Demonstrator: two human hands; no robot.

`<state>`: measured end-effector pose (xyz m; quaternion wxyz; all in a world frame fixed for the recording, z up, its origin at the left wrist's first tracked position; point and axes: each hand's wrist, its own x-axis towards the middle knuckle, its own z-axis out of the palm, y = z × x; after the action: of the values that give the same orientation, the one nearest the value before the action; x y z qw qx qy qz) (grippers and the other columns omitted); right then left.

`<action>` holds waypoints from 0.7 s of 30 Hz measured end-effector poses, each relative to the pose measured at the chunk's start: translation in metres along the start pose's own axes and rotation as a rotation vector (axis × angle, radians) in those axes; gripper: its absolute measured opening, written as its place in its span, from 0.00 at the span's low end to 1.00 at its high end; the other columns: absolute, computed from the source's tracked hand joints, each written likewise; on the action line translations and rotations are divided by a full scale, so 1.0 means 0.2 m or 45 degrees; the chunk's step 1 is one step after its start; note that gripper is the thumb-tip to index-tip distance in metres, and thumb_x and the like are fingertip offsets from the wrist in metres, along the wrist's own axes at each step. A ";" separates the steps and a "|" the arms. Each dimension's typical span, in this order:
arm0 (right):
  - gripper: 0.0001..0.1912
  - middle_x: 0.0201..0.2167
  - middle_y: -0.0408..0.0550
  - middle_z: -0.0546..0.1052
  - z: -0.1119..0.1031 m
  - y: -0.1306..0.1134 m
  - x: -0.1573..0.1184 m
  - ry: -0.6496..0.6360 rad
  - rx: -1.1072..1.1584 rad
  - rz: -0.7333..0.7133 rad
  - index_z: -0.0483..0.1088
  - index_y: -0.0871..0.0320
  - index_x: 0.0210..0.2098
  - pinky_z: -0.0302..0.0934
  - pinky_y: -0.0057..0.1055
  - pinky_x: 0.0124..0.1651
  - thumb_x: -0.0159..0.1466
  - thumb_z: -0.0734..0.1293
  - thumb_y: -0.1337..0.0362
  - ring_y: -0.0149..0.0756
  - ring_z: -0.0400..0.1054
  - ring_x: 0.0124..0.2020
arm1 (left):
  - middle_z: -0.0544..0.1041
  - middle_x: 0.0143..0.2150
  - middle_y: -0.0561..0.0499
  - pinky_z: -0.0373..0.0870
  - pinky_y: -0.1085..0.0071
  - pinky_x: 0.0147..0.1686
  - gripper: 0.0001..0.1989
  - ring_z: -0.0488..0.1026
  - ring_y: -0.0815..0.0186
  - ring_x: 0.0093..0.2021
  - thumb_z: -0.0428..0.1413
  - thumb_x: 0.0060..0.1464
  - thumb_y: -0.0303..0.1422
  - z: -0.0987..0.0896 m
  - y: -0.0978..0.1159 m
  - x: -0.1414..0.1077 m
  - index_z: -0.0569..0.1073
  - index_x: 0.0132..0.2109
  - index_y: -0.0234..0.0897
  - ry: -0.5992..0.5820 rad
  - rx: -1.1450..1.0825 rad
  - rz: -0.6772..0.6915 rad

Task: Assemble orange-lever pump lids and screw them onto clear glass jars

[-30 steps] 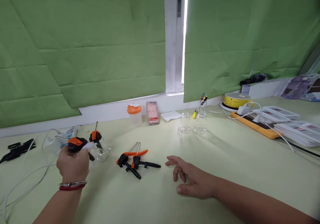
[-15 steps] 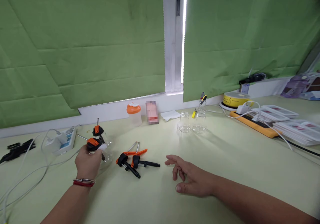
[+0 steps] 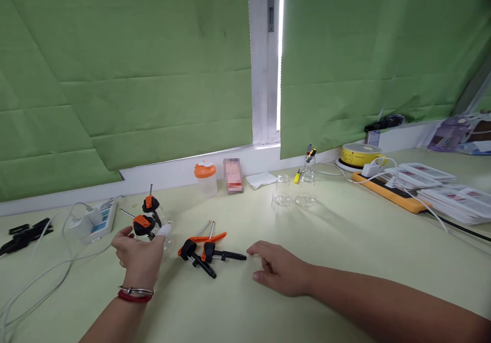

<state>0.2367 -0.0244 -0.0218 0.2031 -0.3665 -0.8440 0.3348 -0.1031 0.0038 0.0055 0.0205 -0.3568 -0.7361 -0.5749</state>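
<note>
My left hand point(image 3: 140, 256) is beside a clear bottle with a black and orange top point(image 3: 143, 225), its fingers apart and thumb near a white nozzle point(image 3: 164, 229). A second such bottle, with its black and orange top point(image 3: 150, 203), stands just behind. To the right lie two black and orange pump parts, one point(image 3: 197, 258) angled and the other point(image 3: 224, 255) pointing right. My right hand point(image 3: 278, 267) is just right of them, empty, with its forefinger extended close to the black tip and its other fingers curled.
Behind are an orange-lidded cup point(image 3: 206, 182), a pinkish box point(image 3: 233, 176), a tissue point(image 3: 261, 179) and two upturned glasses point(image 3: 283, 192). Left is a white power strip point(image 3: 103, 220) with cables; right, an orange strip point(image 3: 391, 192) and white stacks point(image 3: 456, 202).
My left hand has come away from the front bottle's top and opened, moving slightly right and down. My right hand has moved left, closer to the pump parts.
</note>
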 end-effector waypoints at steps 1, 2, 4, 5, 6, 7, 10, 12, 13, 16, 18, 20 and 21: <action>0.24 0.45 0.49 0.69 0.01 -0.01 0.03 0.026 -0.079 0.000 0.62 0.55 0.55 0.61 0.30 0.35 0.61 0.63 0.55 0.29 0.64 0.29 | 0.60 0.55 0.36 0.59 0.43 0.50 0.41 0.62 0.42 0.55 0.64 0.34 0.42 -0.01 0.04 -0.03 0.53 0.53 0.37 0.022 0.036 0.049; 0.25 0.46 0.51 0.69 0.02 -0.03 0.07 0.061 -0.164 0.003 0.63 0.56 0.55 0.61 0.31 0.36 0.61 0.63 0.53 0.32 0.66 0.31 | 0.58 0.57 0.34 0.57 0.43 0.53 0.42 0.59 0.42 0.58 0.64 0.35 0.41 -0.02 0.07 -0.06 0.53 0.54 0.36 0.052 0.030 0.202; 0.26 0.43 0.51 0.71 0.04 -0.05 0.14 0.092 -0.331 0.027 0.65 0.58 0.53 0.60 0.32 0.37 0.60 0.62 0.50 0.38 0.67 0.36 | 0.53 0.62 0.34 0.54 0.46 0.58 0.41 0.54 0.44 0.62 0.64 0.36 0.39 -0.04 0.14 -0.12 0.52 0.54 0.36 0.072 -0.077 0.624; 0.24 0.40 0.51 0.72 0.05 -0.06 0.18 0.074 -0.396 0.038 0.68 0.58 0.50 0.59 0.32 0.36 0.60 0.63 0.49 0.39 0.67 0.35 | 0.53 0.62 0.34 0.56 0.48 0.57 0.40 0.54 0.45 0.63 0.63 0.37 0.38 -0.05 0.16 -0.16 0.52 0.55 0.37 0.031 -0.137 0.772; 0.21 0.38 0.50 0.73 0.06 -0.07 0.21 0.054 -0.443 0.045 0.70 0.58 0.46 0.58 0.31 0.35 0.60 0.63 0.50 0.39 0.68 0.35 | 0.54 0.62 0.36 0.61 0.50 0.54 0.38 0.56 0.47 0.62 0.63 0.38 0.37 -0.05 0.18 -0.21 0.53 0.54 0.38 -0.069 -0.169 0.863; 0.17 0.37 0.49 0.73 0.06 -0.08 0.23 0.043 -0.472 0.056 0.72 0.58 0.43 0.57 0.30 0.34 0.62 0.62 0.53 0.38 0.68 0.35 | 0.58 0.60 0.37 0.67 0.54 0.47 0.35 0.61 0.48 0.58 0.62 0.39 0.38 -0.06 0.19 -0.25 0.55 0.53 0.39 -0.169 -0.213 0.898; 0.11 0.36 0.49 0.74 0.05 -0.08 0.26 0.047 -0.483 0.085 0.73 0.59 0.37 0.56 0.30 0.34 0.63 0.61 0.60 0.37 0.68 0.35 | 0.67 0.49 0.43 0.66 0.71 0.20 0.28 0.69 0.57 0.39 0.59 0.44 0.40 -0.06 0.22 -0.38 0.60 0.52 0.42 -0.638 -0.173 0.635; 0.10 0.36 0.49 0.74 0.03 -0.07 0.24 0.071 -0.448 0.108 0.73 0.59 0.36 0.56 0.29 0.34 0.63 0.61 0.61 0.37 0.68 0.34 | 0.68 0.38 0.49 0.60 0.75 0.16 0.27 0.67 0.63 0.30 0.58 0.47 0.40 -0.06 0.23 -0.43 0.60 0.53 0.43 -0.920 -0.211 0.462; 0.10 0.36 0.48 0.74 0.02 -0.06 0.22 0.093 -0.425 0.119 0.73 0.59 0.36 0.56 0.29 0.34 0.63 0.61 0.61 0.37 0.68 0.34 | 0.67 0.36 0.51 0.60 0.75 0.17 0.26 0.66 0.65 0.28 0.58 0.48 0.40 -0.05 0.23 -0.45 0.59 0.53 0.43 -1.016 -0.245 0.409; 0.10 0.35 0.48 0.74 -0.02 -0.02 0.16 0.197 -0.375 0.110 0.72 0.59 0.37 0.57 0.29 0.35 0.64 0.60 0.63 0.36 0.68 0.35 | 0.67 0.39 0.50 0.68 0.71 0.26 0.26 0.67 0.67 0.29 0.57 0.50 0.40 -0.04 0.24 -0.47 0.57 0.54 0.42 -1.133 -0.342 0.328; 0.10 0.35 0.48 0.74 -0.04 -0.02 0.13 0.246 -0.389 0.038 0.71 0.59 0.38 0.58 0.29 0.37 0.65 0.59 0.63 0.35 0.67 0.35 | 0.68 0.39 0.50 0.70 0.68 0.30 0.27 0.68 0.67 0.29 0.55 0.53 0.42 -0.03 0.25 -0.48 0.54 0.56 0.41 -1.190 -0.378 0.231; 0.11 0.36 0.49 0.74 -0.05 -0.04 0.12 0.214 -0.470 -0.065 0.70 0.59 0.40 0.58 0.29 0.37 0.66 0.59 0.62 0.35 0.67 0.35 | 0.69 0.34 0.52 0.69 0.69 0.26 0.29 0.68 0.66 0.27 0.51 0.55 0.44 -0.03 0.27 -0.49 0.51 0.59 0.41 -1.318 -0.408 0.081; 0.11 0.37 0.49 0.74 -0.05 -0.05 0.11 0.169 -0.532 -0.114 0.70 0.59 0.41 0.58 0.30 0.36 0.66 0.59 0.61 0.35 0.68 0.34 | 0.69 0.33 0.52 0.68 0.69 0.24 0.31 0.68 0.66 0.25 0.51 0.55 0.45 -0.03 0.29 -0.49 0.49 0.61 0.42 -1.386 -0.428 0.007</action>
<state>0.2223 -0.0087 -0.0059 0.1924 -0.3841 -0.8952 0.1185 -0.0005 -0.0460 0.0118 -0.4175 -0.6018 -0.5380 -0.4173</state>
